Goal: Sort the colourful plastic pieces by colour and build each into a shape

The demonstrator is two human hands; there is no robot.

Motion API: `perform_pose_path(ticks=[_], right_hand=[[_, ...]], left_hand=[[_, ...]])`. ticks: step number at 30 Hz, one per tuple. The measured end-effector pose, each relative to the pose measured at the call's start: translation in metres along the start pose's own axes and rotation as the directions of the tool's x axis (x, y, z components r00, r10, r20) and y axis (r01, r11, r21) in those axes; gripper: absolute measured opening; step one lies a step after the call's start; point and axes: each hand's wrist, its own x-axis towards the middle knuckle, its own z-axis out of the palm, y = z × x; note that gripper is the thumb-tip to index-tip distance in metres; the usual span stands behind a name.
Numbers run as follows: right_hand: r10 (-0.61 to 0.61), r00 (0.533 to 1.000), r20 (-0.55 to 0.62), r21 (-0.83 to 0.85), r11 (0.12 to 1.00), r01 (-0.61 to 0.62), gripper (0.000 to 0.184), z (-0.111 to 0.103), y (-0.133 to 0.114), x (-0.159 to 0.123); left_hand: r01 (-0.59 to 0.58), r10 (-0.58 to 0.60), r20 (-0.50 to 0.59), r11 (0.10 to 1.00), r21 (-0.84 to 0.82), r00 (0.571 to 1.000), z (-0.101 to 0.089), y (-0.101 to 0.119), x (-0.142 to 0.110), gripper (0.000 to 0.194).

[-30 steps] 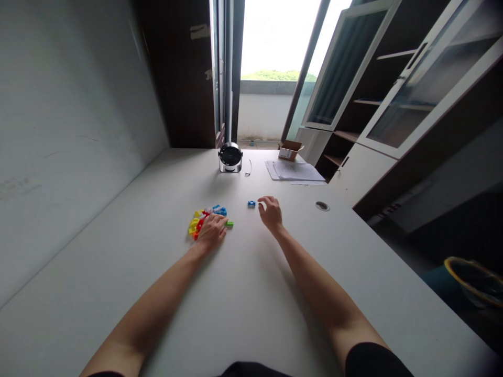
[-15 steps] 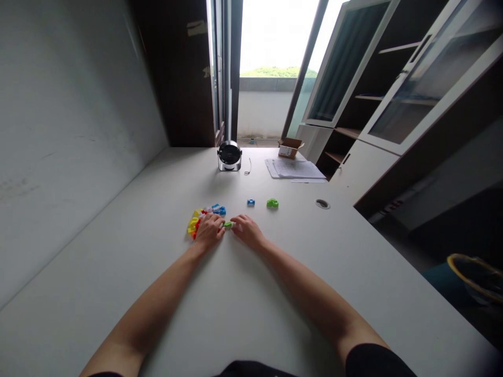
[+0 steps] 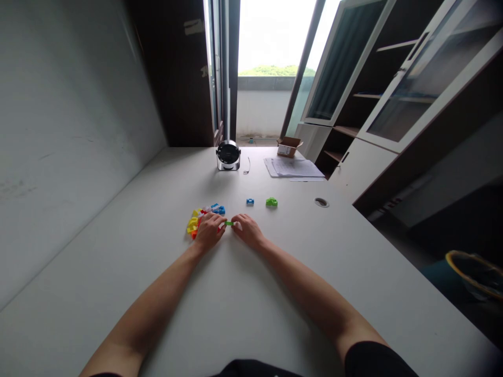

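A small green brick [image 3: 229, 223] lies between my two hands on the white table [image 3: 251, 293]. My left hand [image 3: 209, 232] and my right hand [image 3: 247, 231] both have their fingertips at its ends. Against my left hand sits a heap of yellow, red, orange and blue plastic bricks [image 3: 200, 220]. Farther ahead lie a small blue brick [image 3: 250, 201] and a green brick piece [image 3: 271, 202], both out of reach of my fingertips. My left hand hides part of the heap.
A round black desk fan [image 3: 228, 155] and a thin cable [image 3: 247, 165] stand at the table's far end. To their right lie papers [image 3: 293, 167], a cardboard box [image 3: 289, 147] and a round cable grommet [image 3: 321, 202]. Glass-door cabinets [image 3: 393, 89] stand at right.
My right hand has moved left from beside the blue brick to the small green brick. The green piece now lies right of the blue brick. Both hands have stayed almost still in the last half second.
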Motion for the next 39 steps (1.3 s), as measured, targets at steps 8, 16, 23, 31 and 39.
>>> perform_pose_path(ticks=[8,16,23,31,39], right_hand=[[-0.007,0.999,-0.033,0.033,0.999,0.008,0.01,0.0032,0.0028,-0.0001],[0.006,0.999,-0.042,0.082,0.997,-0.002,0.008,0.0015,0.0015,-0.0003],[0.017,0.999,-0.046,0.096,0.995,-0.013,0.008,0.0024,0.0023,0.0004],[0.011,0.999,-0.041,0.116,0.993,-0.007,0.012,-0.0009,-0.0005,0.0003],[0.006,0.999,-0.039,0.099,0.995,-0.002,0.006,-0.002,-0.0021,0.0005]], left_hand=[[0.033,-0.033,-0.015,0.999,-0.008,0.999,0.0016,-0.0017,-0.0014,0.02],[0.043,-0.043,-0.024,0.999,-0.009,0.999,0.0024,-0.0017,-0.0019,0.021],[0.046,-0.046,-0.023,0.999,-0.002,0.999,0.0011,-0.0004,-0.0016,0.021],[0.047,-0.047,-0.019,0.999,-0.002,0.999,0.0002,0.0002,-0.0015,0.018],[0.047,-0.047,-0.029,0.999,-0.019,0.998,0.0015,0.0004,-0.0016,0.016]])
